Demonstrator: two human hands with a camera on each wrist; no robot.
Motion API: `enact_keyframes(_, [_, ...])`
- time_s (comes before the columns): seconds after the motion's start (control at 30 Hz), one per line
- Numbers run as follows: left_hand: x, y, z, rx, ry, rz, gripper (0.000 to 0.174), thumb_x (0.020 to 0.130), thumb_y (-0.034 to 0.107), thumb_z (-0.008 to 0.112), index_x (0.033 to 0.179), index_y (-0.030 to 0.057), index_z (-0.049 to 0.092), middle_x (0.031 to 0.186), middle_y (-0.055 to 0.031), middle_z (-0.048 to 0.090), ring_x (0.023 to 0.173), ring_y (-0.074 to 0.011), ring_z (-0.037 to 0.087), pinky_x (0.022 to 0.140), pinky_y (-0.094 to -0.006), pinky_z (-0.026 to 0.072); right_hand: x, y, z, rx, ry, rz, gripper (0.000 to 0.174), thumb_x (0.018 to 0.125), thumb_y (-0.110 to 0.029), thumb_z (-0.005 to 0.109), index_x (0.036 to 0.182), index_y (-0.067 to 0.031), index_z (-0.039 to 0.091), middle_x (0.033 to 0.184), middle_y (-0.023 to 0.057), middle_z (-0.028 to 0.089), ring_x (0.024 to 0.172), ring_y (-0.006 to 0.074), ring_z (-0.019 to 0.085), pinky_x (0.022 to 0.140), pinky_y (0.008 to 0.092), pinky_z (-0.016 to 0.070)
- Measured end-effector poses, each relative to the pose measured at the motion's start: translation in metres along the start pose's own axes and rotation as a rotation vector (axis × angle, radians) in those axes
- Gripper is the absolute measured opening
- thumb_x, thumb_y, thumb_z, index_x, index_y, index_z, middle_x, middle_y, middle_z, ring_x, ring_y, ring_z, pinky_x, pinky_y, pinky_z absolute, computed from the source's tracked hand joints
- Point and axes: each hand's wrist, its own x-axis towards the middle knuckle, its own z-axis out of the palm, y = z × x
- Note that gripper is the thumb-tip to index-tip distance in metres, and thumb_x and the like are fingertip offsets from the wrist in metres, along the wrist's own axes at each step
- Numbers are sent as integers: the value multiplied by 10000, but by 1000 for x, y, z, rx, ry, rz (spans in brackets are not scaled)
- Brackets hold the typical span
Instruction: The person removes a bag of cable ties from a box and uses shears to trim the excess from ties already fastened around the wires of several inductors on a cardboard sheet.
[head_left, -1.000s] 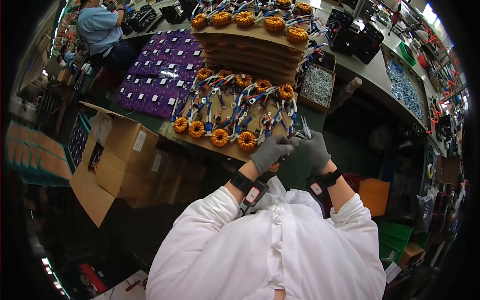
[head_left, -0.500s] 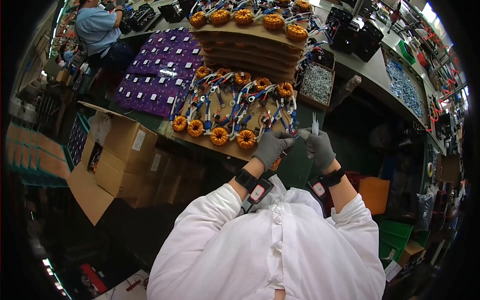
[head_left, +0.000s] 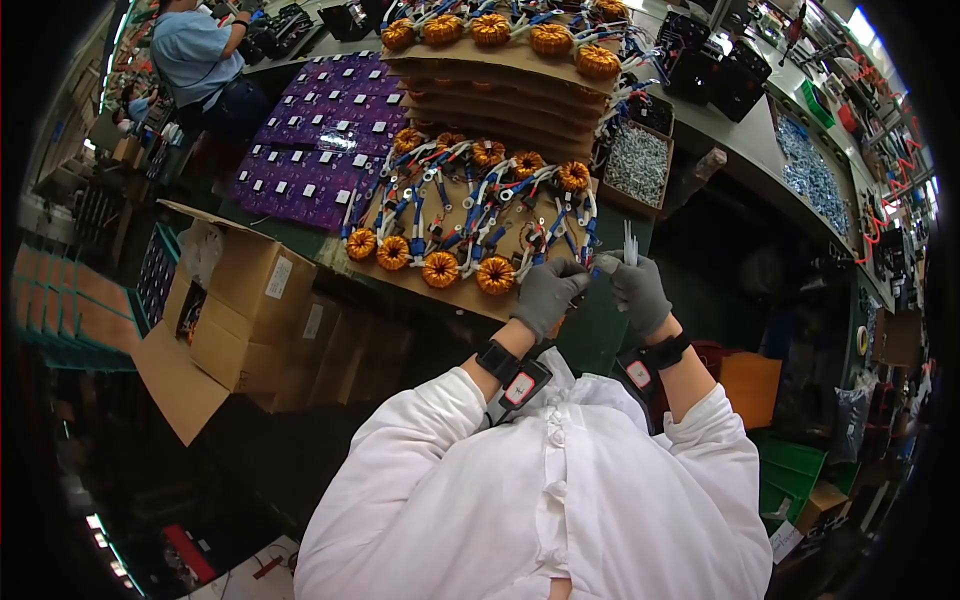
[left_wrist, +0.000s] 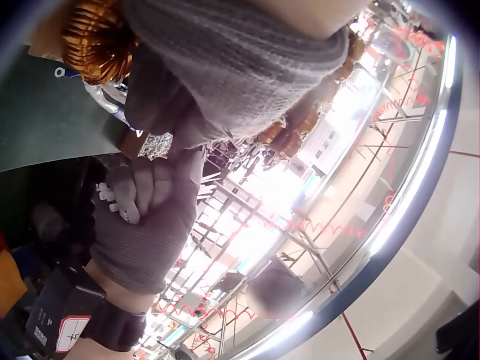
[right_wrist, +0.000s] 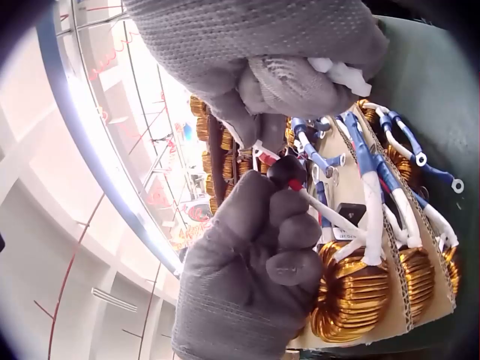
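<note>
My gloved left hand [head_left: 545,295] is at the front edge of the cardboard sheet, pinching a small black component [right_wrist: 285,171] with a red-sleeved white wire [right_wrist: 319,204]. Close beside it, my gloved right hand [head_left: 642,295] grips a bundle of white cable ties [head_left: 631,245] that stick up past the fingers. Their pale heads [right_wrist: 349,76] poke out from the curled fingers in the right wrist view. Right thumb and forefinger tips meet at a white strip by the black component. Copper-wound ring coils [head_left: 440,269] with blue-and-white leads lie just left of the hands.
Stacked cardboard layers [head_left: 500,105] with more coils rise behind. A box of screws [head_left: 636,168] stands at their right, and purple sheets [head_left: 310,150] lie left. An open carton [head_left: 235,320] is at the lower left. Another person [head_left: 195,55] is at the far left.
My right hand has turned, and the cable ties now point more upright. The left hand has shifted slightly right and keeps its pinch near the right fingertips.
</note>
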Motion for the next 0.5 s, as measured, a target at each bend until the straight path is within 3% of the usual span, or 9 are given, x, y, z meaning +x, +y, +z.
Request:
enact_keyframes(0.13, [-4, 7, 1, 26, 15, -21, 144, 869, 170, 648, 920, 35, 652, 747, -21, 647, 589, -67, 590, 501, -198, 477, 1, 0, -1, 110, -11, 58, 208, 788, -165, 735, 898, -21, 633, 522, -65, 427, 378, 27, 336, 354, 214, 239])
enact_keyframes(0.27, [-2, 5, 2, 13, 21, -53, 141, 857, 156, 643, 932, 37, 659, 756, -10, 642, 581, -61, 563, 501, -215, 468, -4, -6, 6, -89, -7, -32, 162, 790, -135, 726, 863, -13, 649, 558, -46, 499, 412, 29, 385, 379, 204, 275])
enact_keyframes(0.37, [0, -4, 5, 120, 44, 53, 218, 840, 176, 653, 1003, 34, 634, 809, -55, 658, 608, -110, 606, 516, -250, 485, -3, -5, 8, -163, 22, -115, 127, 789, -109, 715, 846, -10, 660, 594, -28, 545, 444, 31, 422, 403, 203, 300])
enact_keyframes(0.43, [-5, -2, 7, 844, 188, 722, 265, 848, 204, 623, 1063, 50, 602, 927, -115, 664, 711, -233, 661, 611, -343, 526, -6, -6, 11, -181, 41, -161, 107, 786, -93, 710, 838, -10, 665, 613, -19, 565, 460, 31, 439, 415, 203, 310])
enact_keyframes(0.47, [-3, -1, 8, 845, 187, 721, 265, 848, 204, 623, 1063, 50, 602, 927, -115, 664, 711, -233, 661, 611, -343, 526, -10, -9, 13, -112, 36, -149, 99, 782, -85, 707, 840, -15, 667, 613, -21, 564, 460, 32, 437, 417, 208, 315])
enact_keyframes(0.5, [3, 0, 10, 1068, 221, 568, 283, 849, 225, 600, 1082, 64, 595, 958, -128, 657, 777, -269, 657, 657, -370, 525, -13, -10, 15, -45, 29, -138, 93, 778, -78, 704, 842, -20, 668, 614, -22, 563, 461, 32, 436, 419, 212, 320])
